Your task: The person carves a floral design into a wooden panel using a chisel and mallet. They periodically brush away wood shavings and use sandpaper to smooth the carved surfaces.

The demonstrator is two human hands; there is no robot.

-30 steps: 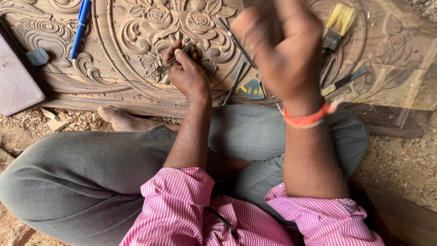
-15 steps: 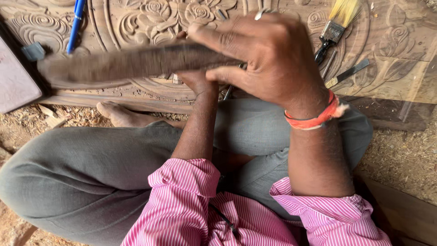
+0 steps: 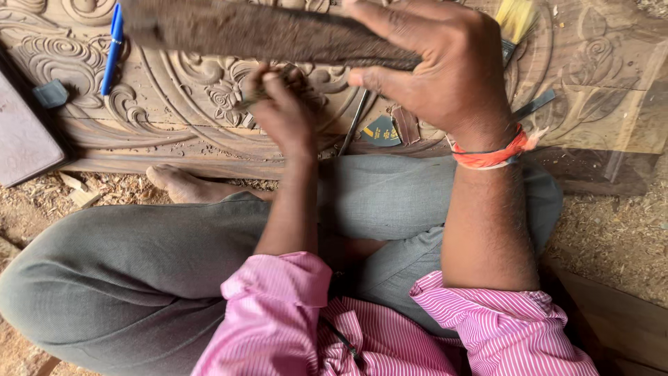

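My right hand point(image 3: 445, 69) grips a long dark wooden mallet point(image 3: 257, 31) by its handle and holds it level above the work. Under it, my left hand point(image 3: 282, 111) is closed around a thin metal chisel point(image 3: 261, 94), whose tip rests on the floral relief of a carved wooden panel point(image 3: 174, 104). An orange band circles my right wrist. Most of the chisel's shaft is hidden by my fingers.
On the panel lie a blue pen point(image 3: 111, 49), a yellow-bristled brush point(image 3: 515, 21), a loose chisel point(image 3: 353, 129) and a small dark card point(image 3: 381, 131). A brown flat case point(image 3: 24, 139) sits at left. Sawdust covers the ground around my crossed legs and bare foot point(image 3: 184, 184).
My right hand, raised high and blurred one second ago, has swung the mallet down over the chisel. The left hand has stayed on the chisel at the same spot.
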